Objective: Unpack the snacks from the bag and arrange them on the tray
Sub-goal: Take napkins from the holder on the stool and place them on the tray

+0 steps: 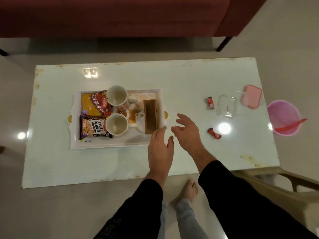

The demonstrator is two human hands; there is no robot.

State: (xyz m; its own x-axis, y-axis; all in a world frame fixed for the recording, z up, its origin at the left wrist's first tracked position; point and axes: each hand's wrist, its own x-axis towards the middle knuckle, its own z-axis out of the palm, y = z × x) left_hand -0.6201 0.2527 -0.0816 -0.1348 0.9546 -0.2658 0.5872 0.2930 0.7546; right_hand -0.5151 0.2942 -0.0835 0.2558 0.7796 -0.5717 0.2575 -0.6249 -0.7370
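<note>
1. While both hands are hovering above the white table (51,161), the person is grasping nothing: the left hand (159,150) is hanging with fingers loosely spread just beside the near right corner of the tray (110,146), and the right hand (187,131) is hanging released beside it, fingers curled slightly.
2. The white tray with gold handles is sitting on the left half of the table, and the snacks are lying in its left part.
3. A yellow-and-red bhujia sev packet (94,105) is lying at the tray's far left, and a salted peanuts packet (92,127) is lying just nearer, the two touching or nearly so.
4. Two empty white mugs (117,97) (116,124) are standing upright to the right of the packets, one behind the other.
5. A narrow brown open box (151,116) is resting along the tray's right side.
6. Two small red wrapped candies (210,102) (214,133) are lying on the table right of the hands, well apart from the tray.
7. A clear plastic container (226,106) is sitting between the farther candy and a pink lid (252,99).
8. A pink bowl (283,116) holding a red spoon (291,125) is overlapping the table's right edge.
9. Black sleeves (233,195) are covering both forearms, and a bare foot (189,189) is showing on the floor below.
</note>
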